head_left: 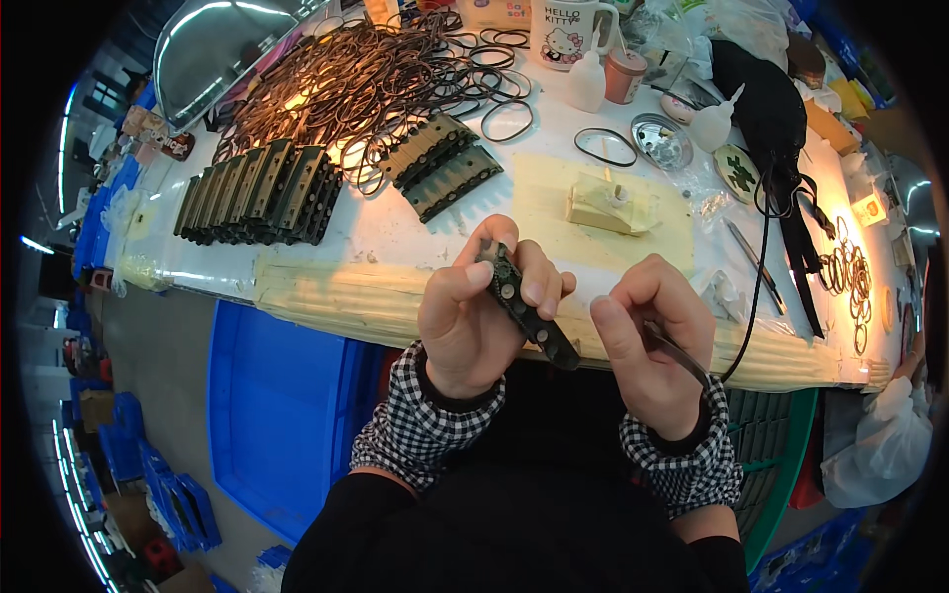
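Strip: I see a narrow dark bar [524,306], studded with small pale round rivets along its face, held above the near edge of the tabletop [395,237].
Strip pose: tilted, its upper end toward 11 o'clock and its lower end toward 5 o'clock.
Strip grip: my left hand [474,321] pinches the upper half; the lower end juts free.
Tool: a slim dark piece [672,348] in my right hand [652,341], at 3 o'clock of the strip, slanting toward 4 o'clock.

Strips [259,193] left of block [608,203]
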Demonstrator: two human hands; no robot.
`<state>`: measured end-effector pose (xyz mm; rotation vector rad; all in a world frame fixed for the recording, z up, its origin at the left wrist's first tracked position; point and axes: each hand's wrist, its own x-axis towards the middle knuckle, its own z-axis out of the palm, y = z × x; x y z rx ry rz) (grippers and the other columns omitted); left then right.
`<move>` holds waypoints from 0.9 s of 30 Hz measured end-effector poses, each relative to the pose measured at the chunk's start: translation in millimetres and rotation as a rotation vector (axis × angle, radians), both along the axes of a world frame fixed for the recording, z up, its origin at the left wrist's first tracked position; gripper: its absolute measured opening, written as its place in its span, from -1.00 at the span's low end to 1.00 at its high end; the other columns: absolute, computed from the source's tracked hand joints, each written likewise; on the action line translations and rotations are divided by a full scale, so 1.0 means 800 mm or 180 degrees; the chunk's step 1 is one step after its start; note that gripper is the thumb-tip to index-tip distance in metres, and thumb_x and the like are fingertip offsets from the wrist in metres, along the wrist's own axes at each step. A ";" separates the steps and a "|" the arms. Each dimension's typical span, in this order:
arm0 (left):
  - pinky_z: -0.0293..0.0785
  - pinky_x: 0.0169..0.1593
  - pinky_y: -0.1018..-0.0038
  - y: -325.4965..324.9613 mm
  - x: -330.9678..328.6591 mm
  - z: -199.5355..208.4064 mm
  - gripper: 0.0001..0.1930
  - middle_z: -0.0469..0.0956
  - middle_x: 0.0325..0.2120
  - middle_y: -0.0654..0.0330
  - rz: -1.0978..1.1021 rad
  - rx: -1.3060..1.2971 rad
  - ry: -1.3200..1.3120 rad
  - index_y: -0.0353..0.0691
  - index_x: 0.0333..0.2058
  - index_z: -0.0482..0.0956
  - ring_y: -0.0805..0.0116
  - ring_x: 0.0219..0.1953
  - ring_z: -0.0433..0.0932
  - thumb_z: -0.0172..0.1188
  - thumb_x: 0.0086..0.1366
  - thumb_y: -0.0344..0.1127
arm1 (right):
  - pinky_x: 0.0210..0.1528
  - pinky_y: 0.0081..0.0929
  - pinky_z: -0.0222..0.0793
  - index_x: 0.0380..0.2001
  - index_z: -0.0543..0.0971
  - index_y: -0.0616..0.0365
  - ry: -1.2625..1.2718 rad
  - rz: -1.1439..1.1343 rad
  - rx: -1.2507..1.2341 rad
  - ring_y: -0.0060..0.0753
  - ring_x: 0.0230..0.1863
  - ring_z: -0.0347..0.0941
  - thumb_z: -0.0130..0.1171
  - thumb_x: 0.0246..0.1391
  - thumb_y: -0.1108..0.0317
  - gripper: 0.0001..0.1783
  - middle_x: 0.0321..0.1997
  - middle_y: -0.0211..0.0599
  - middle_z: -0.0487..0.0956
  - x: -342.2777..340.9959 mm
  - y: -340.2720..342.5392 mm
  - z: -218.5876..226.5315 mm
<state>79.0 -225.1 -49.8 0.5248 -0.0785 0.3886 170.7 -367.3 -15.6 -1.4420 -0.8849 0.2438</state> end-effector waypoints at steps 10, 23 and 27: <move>0.16 0.15 0.27 0.008 -0.003 -0.005 -0.76 0.36 -0.48 0.30 -0.0285 -0.0623 -0.0260 -0.10 -0.17 0.34 0.40 -0.34 0.37 -0.01 0.22 -0.19 | -0.57 -0.42 0.34 -0.44 0.51 0.19 -0.1488 -0.0160 -0.0435 -0.29 -0.55 0.43 0.46 -0.24 0.30 -0.66 -0.50 -0.27 0.45 -0.033 -0.005 -0.019; 0.32 0.01 0.27 0.003 -0.024 0.011 -0.79 0.41 -0.44 0.26 0.0792 -0.0609 0.0916 -0.15 -0.19 0.38 0.37 -0.36 0.40 -0.03 0.26 -0.21 | -0.58 -0.46 0.33 -0.37 0.54 0.23 -0.2238 -0.0538 -0.0665 -0.30 -0.60 0.40 0.38 -0.15 0.29 -0.69 -0.50 -0.28 0.43 -0.048 0.014 -0.032; 0.44 -0.10 0.31 -0.001 -0.031 0.023 -0.80 0.47 -0.40 0.19 0.1307 -0.0288 0.1375 -0.15 -0.14 0.34 0.32 -0.31 0.47 -0.03 0.30 -0.25 | -0.58 -0.47 0.32 -0.32 0.55 0.23 -0.2442 -0.0623 -0.0690 -0.31 -0.61 0.40 0.38 -0.15 0.30 -0.67 -0.48 -0.30 0.44 -0.051 0.026 -0.033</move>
